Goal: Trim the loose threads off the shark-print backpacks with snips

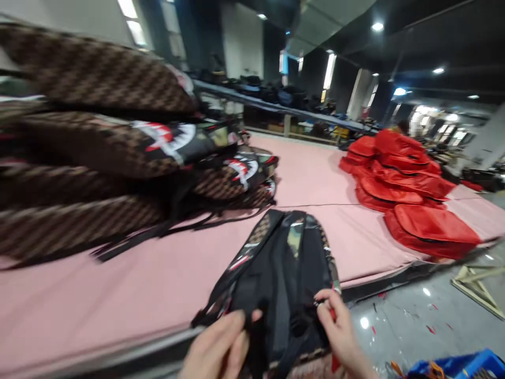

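A black backpack (282, 268) with brown checked and camouflage edging lies back side up at the pink table's front edge. Its padded shoulder straps face me, running down its length. My left hand (221, 342) is closed at the lower left of the backpack, fingers curled at a dark strap part blurred by motion. On the lower right side, my right hand (339, 329) pinches a small dark part of the backpack between thumb and fingers; a bit of red shows beside it. The lower end of the backpack runs out of the picture.
Brown checked backpacks (102, 137) with shark-mouth prints are piled at left, straps trailing on the pink tabletop (311, 163). Several red bags (434, 229) lie at right. A blue container (461, 366) and a pale frame (479, 289) stand on the floor at lower right.
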Demonstrator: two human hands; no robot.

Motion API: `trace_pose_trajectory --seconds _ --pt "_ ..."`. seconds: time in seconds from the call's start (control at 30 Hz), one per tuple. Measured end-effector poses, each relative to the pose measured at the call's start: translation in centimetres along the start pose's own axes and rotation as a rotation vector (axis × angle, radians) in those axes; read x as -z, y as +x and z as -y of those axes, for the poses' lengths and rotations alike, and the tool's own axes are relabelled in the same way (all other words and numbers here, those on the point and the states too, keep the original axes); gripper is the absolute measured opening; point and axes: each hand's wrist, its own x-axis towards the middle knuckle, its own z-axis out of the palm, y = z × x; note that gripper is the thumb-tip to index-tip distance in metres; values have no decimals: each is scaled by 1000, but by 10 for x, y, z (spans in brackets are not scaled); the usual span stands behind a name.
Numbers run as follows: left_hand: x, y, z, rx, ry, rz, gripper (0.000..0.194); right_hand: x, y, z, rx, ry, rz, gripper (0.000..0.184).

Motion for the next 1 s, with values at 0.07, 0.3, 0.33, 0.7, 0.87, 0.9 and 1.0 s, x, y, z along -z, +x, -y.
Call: trace_pose_trajectory --seconds 0.07,0.3,0.33,0.7,0.87,0.9,1.0 --pt "0 -8 8 46 -44 -9 36 9 2 5 116 6 5 20" --pt "-14 -18 10 71 -93 72 35 0 13 19 477 -62 199 20" --pt "-14 -19 11 65 -72 53 37 -2 16 20 492 -64 222 19" --pt "-25 -27 20 26 197 101 38 5 24 27 623 -145 279 13" --pt "-30 -25 21 39 167 104 40 7 20 20 561 -76 204 13" --pt "-31 -25 21 38 165 106 40 7 19 19 558 -78 221 13" --pt "-32 -26 23 43 104 115 40 9 20 18 581 -75 286 12"
